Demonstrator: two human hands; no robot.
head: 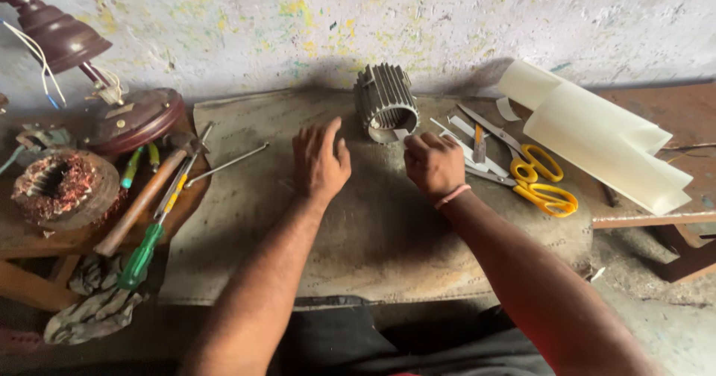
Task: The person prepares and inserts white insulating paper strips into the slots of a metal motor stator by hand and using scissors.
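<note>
The finned stator [385, 101] lay just beyond the right hand [433, 165] pinching a paper strip [400, 133], nearer than the empty, spread left hand [320, 160].

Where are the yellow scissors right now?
The yellow scissors lie on the mat right of the right hand, beside the rolled cream sheet.
</note>
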